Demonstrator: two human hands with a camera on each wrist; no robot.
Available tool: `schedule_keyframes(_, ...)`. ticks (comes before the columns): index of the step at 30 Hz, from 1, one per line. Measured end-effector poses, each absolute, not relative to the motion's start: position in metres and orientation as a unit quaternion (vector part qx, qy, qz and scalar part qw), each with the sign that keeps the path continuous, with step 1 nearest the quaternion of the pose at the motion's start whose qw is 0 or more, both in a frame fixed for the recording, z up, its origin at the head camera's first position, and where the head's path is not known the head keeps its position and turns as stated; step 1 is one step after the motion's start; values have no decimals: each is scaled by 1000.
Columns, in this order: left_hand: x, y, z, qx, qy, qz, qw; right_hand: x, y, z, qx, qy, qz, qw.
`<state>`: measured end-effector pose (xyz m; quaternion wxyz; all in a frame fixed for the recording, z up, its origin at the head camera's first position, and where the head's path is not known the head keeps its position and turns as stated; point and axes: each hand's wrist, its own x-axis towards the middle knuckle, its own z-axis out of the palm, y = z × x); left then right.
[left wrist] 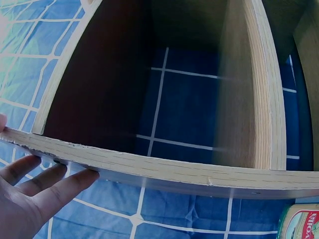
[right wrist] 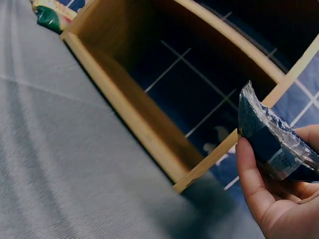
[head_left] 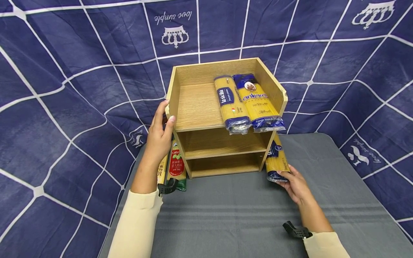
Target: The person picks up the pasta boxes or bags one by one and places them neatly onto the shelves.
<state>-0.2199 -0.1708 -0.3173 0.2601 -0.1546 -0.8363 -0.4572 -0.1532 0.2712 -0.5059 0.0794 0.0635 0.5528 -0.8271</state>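
A small wooden shelf unit stands on the grey cloth, its front facing me. My left hand grips the upper front corner of its left side panel, the fingers along the outer face and the thumb at the edge. On the right, my right hand holds a yellow and blue pack of spaghetti by its near end, beside the shelf's right wall. In the right wrist view, thumb and fingers pinch the crinkled blue wrapper end; the pack's far end is hidden behind the shelf in the head view.
On the shelf's top lie a la Sicilia spaghetti pack and an Ankara pasta pack, side by side at the right. A red and green pasta pack and a yellow pack stand left of the shelf. Blue cloth hangs behind.
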Motion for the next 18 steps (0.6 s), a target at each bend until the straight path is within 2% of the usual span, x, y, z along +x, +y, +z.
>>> schedule_keyframes(18, -220, -172, -317, -148, -843, -448, 259, -145, 274, -450, 5, 525, -850, 52)
